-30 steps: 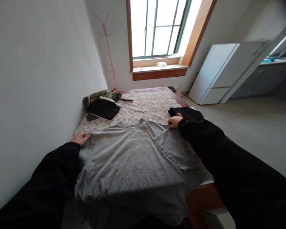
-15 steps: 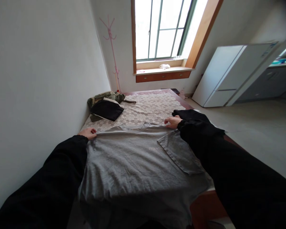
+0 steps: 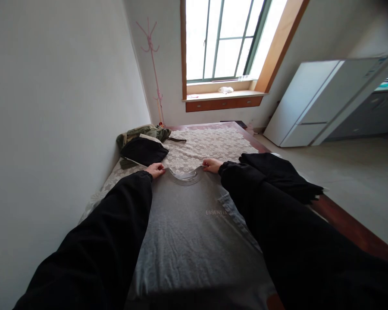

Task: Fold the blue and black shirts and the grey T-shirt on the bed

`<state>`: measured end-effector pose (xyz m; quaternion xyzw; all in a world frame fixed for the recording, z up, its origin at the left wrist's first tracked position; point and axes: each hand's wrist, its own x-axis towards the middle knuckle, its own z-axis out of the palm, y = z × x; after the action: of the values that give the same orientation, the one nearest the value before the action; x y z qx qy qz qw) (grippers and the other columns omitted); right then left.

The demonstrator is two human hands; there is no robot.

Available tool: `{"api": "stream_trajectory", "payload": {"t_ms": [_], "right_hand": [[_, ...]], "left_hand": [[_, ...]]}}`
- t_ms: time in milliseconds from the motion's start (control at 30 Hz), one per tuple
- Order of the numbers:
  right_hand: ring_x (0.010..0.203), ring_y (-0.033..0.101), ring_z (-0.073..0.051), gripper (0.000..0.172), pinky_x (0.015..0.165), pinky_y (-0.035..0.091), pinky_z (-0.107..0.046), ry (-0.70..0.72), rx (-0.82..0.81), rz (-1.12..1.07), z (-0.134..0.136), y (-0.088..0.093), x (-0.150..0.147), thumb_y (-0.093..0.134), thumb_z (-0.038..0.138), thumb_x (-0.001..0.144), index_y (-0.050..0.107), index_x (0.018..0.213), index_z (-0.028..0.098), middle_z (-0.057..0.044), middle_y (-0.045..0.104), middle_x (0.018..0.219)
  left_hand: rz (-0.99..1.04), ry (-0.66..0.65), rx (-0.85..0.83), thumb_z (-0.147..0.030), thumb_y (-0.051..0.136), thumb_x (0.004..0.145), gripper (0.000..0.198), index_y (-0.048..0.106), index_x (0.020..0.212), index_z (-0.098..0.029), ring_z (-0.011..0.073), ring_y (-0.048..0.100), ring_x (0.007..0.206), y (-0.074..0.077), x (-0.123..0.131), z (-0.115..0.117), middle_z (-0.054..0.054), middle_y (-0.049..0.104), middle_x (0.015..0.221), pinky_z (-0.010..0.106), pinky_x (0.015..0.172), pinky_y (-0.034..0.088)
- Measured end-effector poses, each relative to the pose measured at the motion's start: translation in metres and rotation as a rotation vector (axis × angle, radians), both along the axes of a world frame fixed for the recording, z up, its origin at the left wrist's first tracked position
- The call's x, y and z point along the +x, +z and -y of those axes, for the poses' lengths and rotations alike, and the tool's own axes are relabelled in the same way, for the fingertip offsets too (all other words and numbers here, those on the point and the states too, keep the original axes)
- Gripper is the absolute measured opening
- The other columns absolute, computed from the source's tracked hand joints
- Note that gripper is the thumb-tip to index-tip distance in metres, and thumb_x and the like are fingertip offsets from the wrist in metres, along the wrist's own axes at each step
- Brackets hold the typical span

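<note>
A grey T-shirt point(image 3: 184, 232) with faint lettering on its chest lies spread towards me over the near part of a table, its collar at the far side. My left hand point(image 3: 156, 170) pinches the shoulder just left of the collar. On the other side of the neckline, my right hand point(image 3: 212, 165) has its fingers closed on the right shoulder. One sleeve is folded in over the shirt's right side, partly hidden by my right forearm. The lower hem fades into shadow near my body.
A patterned tablecloth point(image 3: 210, 144) covers the table. At the back left lie a black folded cloth point(image 3: 144, 150) and a camouflage garment point(image 3: 134, 132). Folded black clothing point(image 3: 278, 174) rests by the right edge. A white wall borders the left; a fridge point(image 3: 307, 103) stands beyond.
Both hands have come closer together, from the shirt's outer shoulders to either side of the collar. The left moved right, the right moved left. The view has shifted slightly.
</note>
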<state>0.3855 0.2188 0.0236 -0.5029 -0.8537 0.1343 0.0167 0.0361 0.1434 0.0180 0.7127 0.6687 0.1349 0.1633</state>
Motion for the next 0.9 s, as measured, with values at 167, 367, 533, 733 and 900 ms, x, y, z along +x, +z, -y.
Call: {"api": "stream_trajectory", "payload": {"t_ms": [167,367,533,733,900], "right_hand": [[0.096,0.063,-0.02,0.023,0.073,0.044,-0.023,-0.031,0.033,-0.029,-0.011,-0.011,-0.001,0.07,0.027,0.086,0.072,0.108,0.02,-0.005,0.072,0.106],[0.096,0.064,-0.021,0.022,0.074,0.044,-0.024,-0.066,0.051,-0.036,-0.011,-0.016,0.007,0.071,0.036,0.088,0.073,0.103,0.02,-0.005,0.072,0.104],[0.102,0.063,-0.024,0.034,0.074,0.044,-0.026,-0.133,0.082,-0.024,-0.01,-0.014,0.011,0.063,0.049,0.094,0.07,0.111,0.021,-0.009,0.072,0.11],[0.091,0.067,-0.021,0.039,0.069,0.046,-0.024,-0.126,-0.06,0.049,-0.016,-0.01,0.029,0.065,0.057,0.09,0.076,0.093,0.02,-0.007,0.074,0.095],[0.073,0.067,-0.017,0.033,0.064,0.05,-0.023,-0.103,-0.245,0.092,-0.02,0.007,0.07,0.077,0.051,0.081,0.076,0.095,0.02,-0.002,0.073,0.083]], "left_hand": [[-0.042,0.032,0.066,-0.035,0.069,0.085,0.018,0.07,0.099,-0.024,0.0221,0.067,0.09,0.0,0.007,-0.008,0.005,0.075,0.097,0.029,0.075,0.045],[-0.079,0.069,0.086,-0.042,0.07,0.086,0.023,0.072,0.098,-0.023,0.0248,0.067,0.092,0.004,-0.002,0.0,0.007,0.075,0.096,0.03,0.074,0.044],[-0.086,0.111,0.15,-0.041,0.059,0.093,0.026,0.07,0.108,-0.023,0.0265,0.065,0.103,0.006,-0.001,-0.001,0.011,0.074,0.112,0.032,0.08,0.044],[-0.045,0.045,0.025,-0.056,0.066,0.082,0.037,0.072,0.099,-0.024,0.0239,0.068,0.094,0.002,-0.019,0.007,0.007,0.076,0.099,0.029,0.076,0.047],[-0.037,-0.004,-0.142,-0.071,0.062,0.07,0.055,0.072,0.092,-0.021,0.0218,0.066,0.08,0.014,-0.069,0.027,0.004,0.074,0.085,0.027,0.066,0.047]]}}
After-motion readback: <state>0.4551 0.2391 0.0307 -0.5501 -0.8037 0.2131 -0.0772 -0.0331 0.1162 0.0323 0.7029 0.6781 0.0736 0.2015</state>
